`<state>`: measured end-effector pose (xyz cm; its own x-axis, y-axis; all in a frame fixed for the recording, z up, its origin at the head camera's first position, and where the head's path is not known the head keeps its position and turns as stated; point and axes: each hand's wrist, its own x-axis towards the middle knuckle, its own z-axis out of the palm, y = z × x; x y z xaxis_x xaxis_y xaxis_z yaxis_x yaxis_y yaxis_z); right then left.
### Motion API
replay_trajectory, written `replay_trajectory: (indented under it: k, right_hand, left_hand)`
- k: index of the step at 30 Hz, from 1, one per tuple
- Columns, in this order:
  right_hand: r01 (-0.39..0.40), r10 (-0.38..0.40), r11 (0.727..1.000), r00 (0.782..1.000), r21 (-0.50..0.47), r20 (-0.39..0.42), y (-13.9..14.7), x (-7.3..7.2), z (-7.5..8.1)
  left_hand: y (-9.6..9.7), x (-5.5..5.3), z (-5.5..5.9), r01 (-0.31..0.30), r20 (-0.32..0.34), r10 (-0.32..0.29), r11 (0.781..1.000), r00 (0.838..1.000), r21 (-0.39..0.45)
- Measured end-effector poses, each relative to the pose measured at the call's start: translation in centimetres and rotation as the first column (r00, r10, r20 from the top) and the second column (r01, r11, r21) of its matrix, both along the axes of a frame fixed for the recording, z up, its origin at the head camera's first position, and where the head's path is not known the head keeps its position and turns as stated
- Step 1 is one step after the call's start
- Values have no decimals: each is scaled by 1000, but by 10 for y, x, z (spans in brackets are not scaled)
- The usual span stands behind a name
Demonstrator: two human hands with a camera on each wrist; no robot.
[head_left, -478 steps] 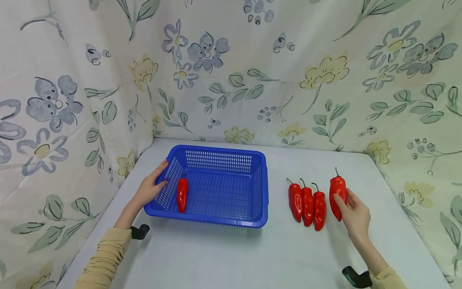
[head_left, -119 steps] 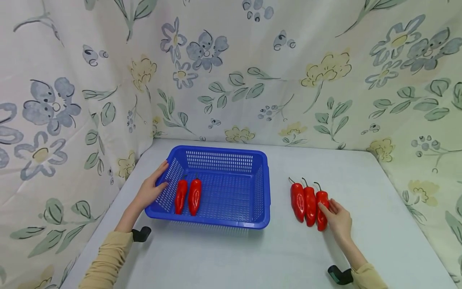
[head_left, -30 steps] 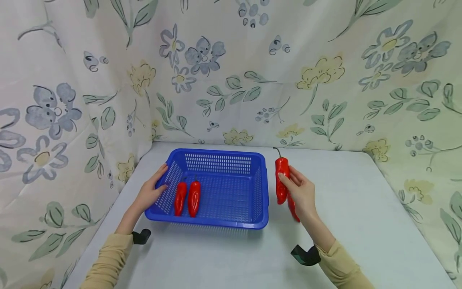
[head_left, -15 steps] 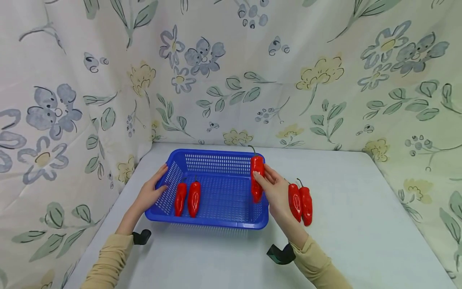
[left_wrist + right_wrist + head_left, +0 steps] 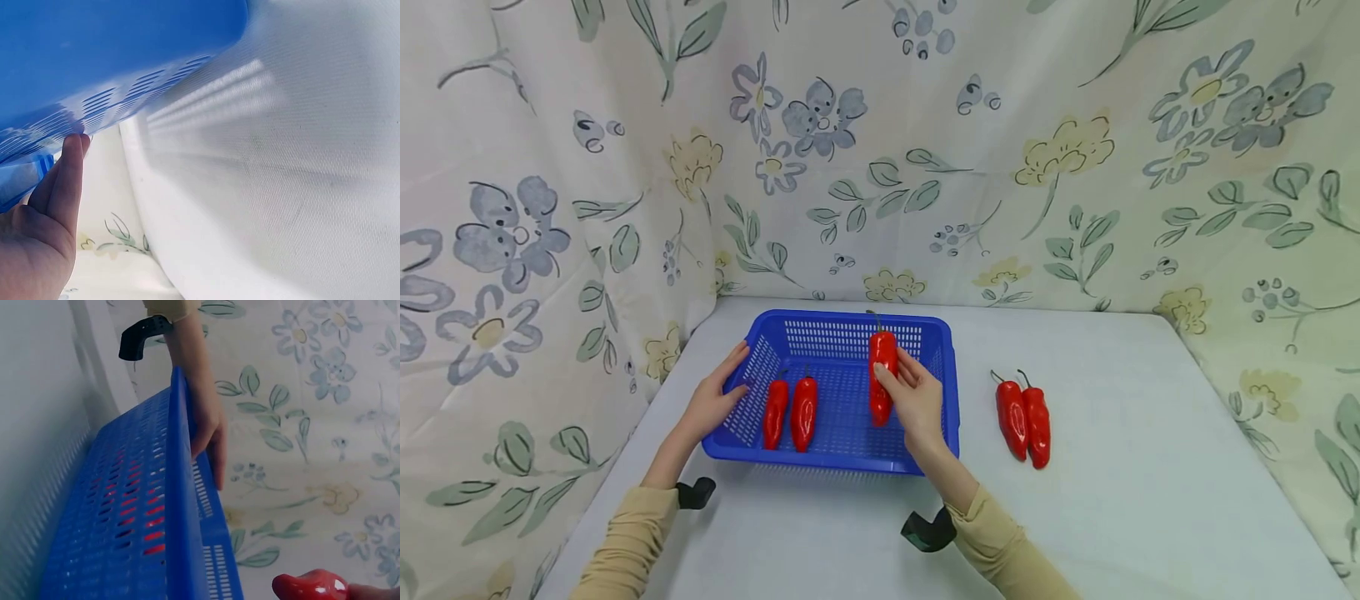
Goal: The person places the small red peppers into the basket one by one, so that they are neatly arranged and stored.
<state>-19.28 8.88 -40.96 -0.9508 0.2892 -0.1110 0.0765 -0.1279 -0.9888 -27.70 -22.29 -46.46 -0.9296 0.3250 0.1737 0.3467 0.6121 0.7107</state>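
Observation:
A blue plastic basket (image 5: 842, 461) with slotted walls stands on the white table. My left hand (image 5: 711, 398) holds its left rim, the thumb over the inner side and nearly straight fingers along the outside; the left wrist view shows those fingers (image 5: 65, 187) against the slotted wall. Above the right half of the basket, my right hand (image 5: 917, 404) pinches a red pepper (image 5: 882, 354) between thumb and fingers, stem pointing away. Two red peppers, one (image 5: 777, 414) beside another (image 5: 803, 414), lie at the basket's left.
To the right of the basket, two more red peppers, one (image 5: 1012, 419) touching the other (image 5: 1037, 427), lie on the table (image 5: 1150, 467). A flowered cloth (image 5: 880, 225) hangs behind and along the sides.
Since the oldest frame a second pepper has come into the basket. My right hand has picked up a third and carried it left over the basket. The left hand has stayed put.

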Motion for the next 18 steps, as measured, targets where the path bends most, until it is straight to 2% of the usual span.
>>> replay_trajectory:
  k: [8, 12, 18]
  right_hand:
    - [11, -10, 999, 999, -49, 35, -28, -11, -14]
    - [11, -7, 997, 999, -76, 49, -41, -15, -20]
    - [18, -13, 998, 997, -64, 76, -58, -21, -29]
  left_hand:
    - [0, 0, 0, 5, -23, -5, 1000, 1000, 8]
    - [-1, 0, 0, 6, -14, -6, 1000, 1000, 8]
    - [-1, 0, 0, 7, -10, -7, 1000, 1000, 9]
